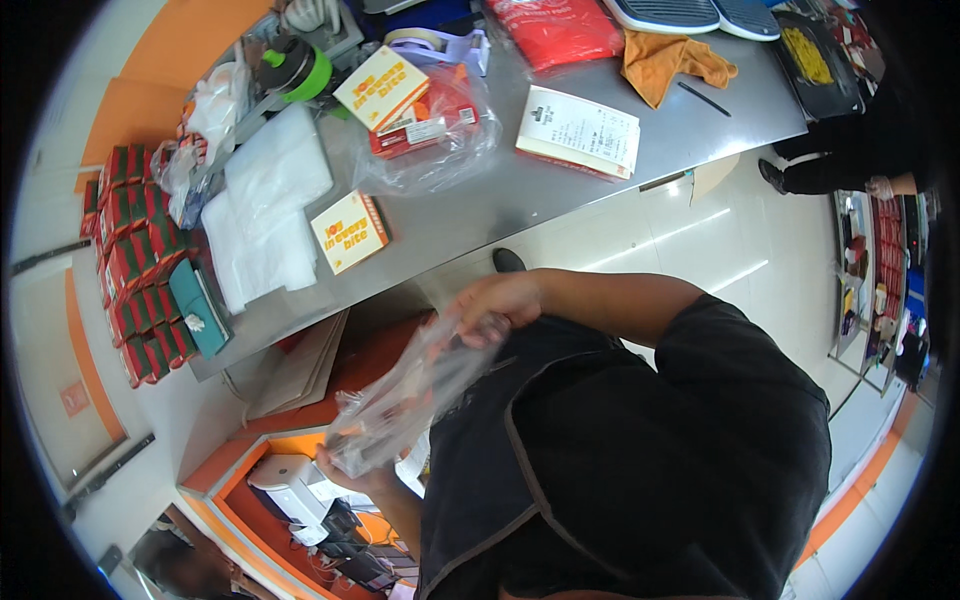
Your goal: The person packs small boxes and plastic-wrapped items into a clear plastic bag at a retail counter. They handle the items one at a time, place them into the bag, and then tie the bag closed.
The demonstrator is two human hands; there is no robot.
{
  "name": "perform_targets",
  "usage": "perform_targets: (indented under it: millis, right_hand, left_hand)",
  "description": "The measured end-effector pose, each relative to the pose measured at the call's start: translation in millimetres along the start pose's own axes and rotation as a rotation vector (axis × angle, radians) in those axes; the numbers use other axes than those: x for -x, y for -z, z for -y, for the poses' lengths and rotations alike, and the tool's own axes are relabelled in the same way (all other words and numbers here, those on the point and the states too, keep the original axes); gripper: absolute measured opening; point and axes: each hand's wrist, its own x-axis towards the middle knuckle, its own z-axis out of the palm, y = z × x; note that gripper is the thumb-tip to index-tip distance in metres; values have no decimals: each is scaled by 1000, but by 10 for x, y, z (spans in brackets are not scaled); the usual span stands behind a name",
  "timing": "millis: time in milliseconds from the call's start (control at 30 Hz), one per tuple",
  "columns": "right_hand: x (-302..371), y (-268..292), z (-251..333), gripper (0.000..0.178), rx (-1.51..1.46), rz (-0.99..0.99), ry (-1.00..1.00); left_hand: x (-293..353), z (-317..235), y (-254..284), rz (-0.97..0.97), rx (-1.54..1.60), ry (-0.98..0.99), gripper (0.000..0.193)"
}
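Note:
A clear plastic bag [400, 400] is stretched between my two hands in front of my dark apron. My right hand [498, 308] grips its upper end, fingers closed on the plastic. At its lower end my left hand [352, 474] holds the bag, its fingers partly hidden behind the film. On the steel counter [450, 225] beyond lie a small white and yellow box [350, 232] and a stack of clear plastic bags [270, 190]. Another clear bag [480, 150] there contains red boxes, with a similar white and yellow box [382, 88] on top.
A box with a receipt [578, 130] on it, an orange cloth [665, 65], a pen [704, 98] and a tape dispenser [440, 45] are on the counter. Stacked red and green packets [140, 260] stand at left. Another person [850, 155] stands at far right.

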Motion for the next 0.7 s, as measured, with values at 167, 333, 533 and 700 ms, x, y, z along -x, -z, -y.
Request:
perform_targets:
  millis: [167,333,533,700]
  right_hand:
    - [193,-8,-149,34,-383,369,595]
    - [555,-35,-33,38,141,301,613]
    - [481,-69,-66,51,995,-503,437]
    - [966,186,-18,75,1101,-1139,626]
  left_hand:
    - [-97,135,-40,222,-672,-54,51]
    - [-469,277,-59,-442,-1306,-509,36]
    - [-569,169,12,-402,-912,-357,36]
    - [-340,361,-328,-269,-1197,-43,35]
